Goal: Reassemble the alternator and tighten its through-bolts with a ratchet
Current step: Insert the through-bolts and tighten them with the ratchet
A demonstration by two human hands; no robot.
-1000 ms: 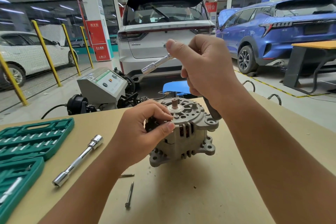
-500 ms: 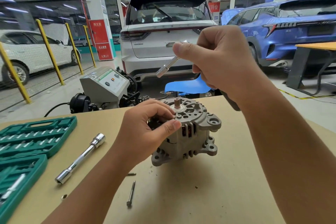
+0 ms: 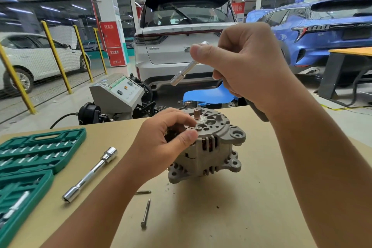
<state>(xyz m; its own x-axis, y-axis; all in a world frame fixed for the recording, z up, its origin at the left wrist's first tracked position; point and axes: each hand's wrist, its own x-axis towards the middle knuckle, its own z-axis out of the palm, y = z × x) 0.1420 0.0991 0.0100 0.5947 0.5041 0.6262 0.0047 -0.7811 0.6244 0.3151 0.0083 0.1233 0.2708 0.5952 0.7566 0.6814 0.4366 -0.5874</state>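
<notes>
The grey alternator (image 3: 209,147) stands on the tan table (image 3: 251,207), shaft end up. My left hand (image 3: 161,143) grips its upper left side, thumb and fingers pinching near a bolt head on the top cover. My right hand (image 3: 247,66) is raised above and behind the alternator and grips a ratchet (image 3: 184,73); its chrome socket points down-left and its dark handle end (image 3: 259,115) sticks out below my palm. The socket is well clear of the alternator. A loose through-bolt (image 3: 146,214) lies on the table in front, and a shorter one (image 3: 143,192) is beside my left forearm.
A chrome extension bar with socket (image 3: 90,174) lies left of the alternator. A green socket-set case (image 3: 40,147) sits open at the table's left edge. A grey test machine (image 3: 116,92) stands beyond the far edge; parked cars stand behind it.
My right hand with the ratchet has risen and shifted right, away from the alternator. The left hand has kept its hold on the cover.
</notes>
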